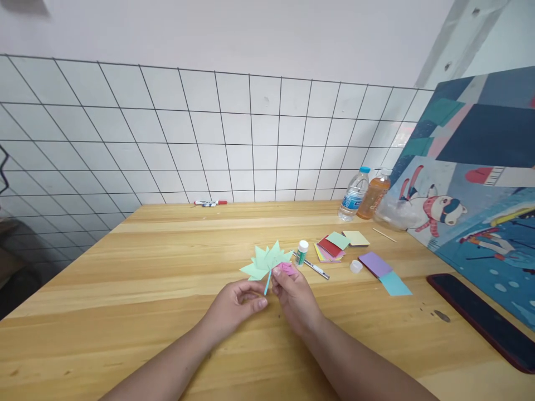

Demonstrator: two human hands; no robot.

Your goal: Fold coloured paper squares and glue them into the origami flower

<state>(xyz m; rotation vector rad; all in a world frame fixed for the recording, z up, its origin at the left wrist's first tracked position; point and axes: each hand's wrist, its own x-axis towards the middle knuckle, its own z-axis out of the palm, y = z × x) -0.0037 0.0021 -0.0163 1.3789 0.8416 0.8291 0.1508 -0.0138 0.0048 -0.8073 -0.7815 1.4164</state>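
Note:
Pinched in my right hand (297,301) is a paper craft: a pale green, pointed paper leaf (263,260) with a thin blue paper stem (268,283). A folded pink paper piece (286,268) shows at the same fingertips; whether it is joined to the leaf I cannot tell. My left hand (238,303) is beside the stem's lower end, thumb and fingers curved and apart, with nothing visible between them. Just beyond my right hand, a small white glue bottle (301,253) stands upright near a utility knife (316,269).
Paper squares (330,247) lie stacked right of the glue, near purple and blue sheets (376,264) and a clear cap (356,266). A wooden stick (384,234), two bottles (353,195), a phone (485,317) and a painted panel (472,184) are further right. Markers (211,203) lie by the wall.

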